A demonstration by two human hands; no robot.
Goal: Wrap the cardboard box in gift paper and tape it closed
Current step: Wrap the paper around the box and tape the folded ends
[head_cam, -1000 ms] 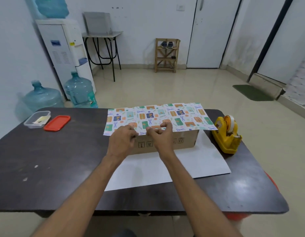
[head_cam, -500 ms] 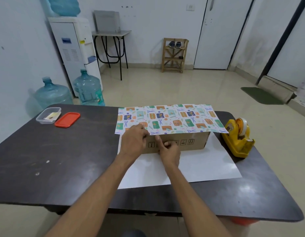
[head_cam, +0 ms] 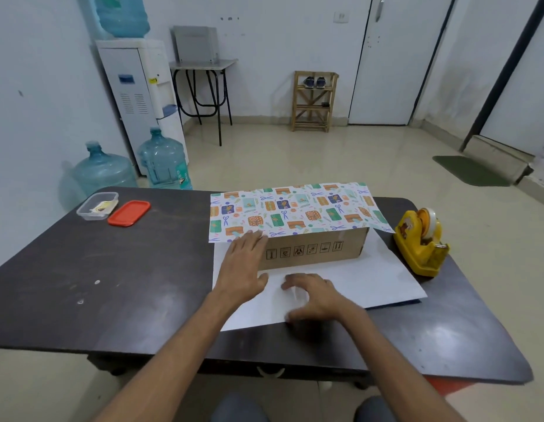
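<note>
**1 flap over, no tape seen**

Cardboard box (head_cam: 313, 249) sits just right of the flat, straight-fingered left hand (head_cam: 243, 266), which presses the gift paper (head_cam: 295, 208) flap onto its top. Right hand (head_cam: 313, 296) rests on the near white flap; blurred, grip unclear. Remaining: near flap, 2 ends, tape.

Clear tub (head_cam: 97, 206) beside red lid (head_cam: 129, 213); water dispenser (head_cam: 139, 95); wooden shoe rack (head_cam: 314, 102)

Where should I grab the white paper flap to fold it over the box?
Grip the white flap at its near edge, coming from your side: that edge lies free on the table, while the cardboard box pins the far part.
</note>
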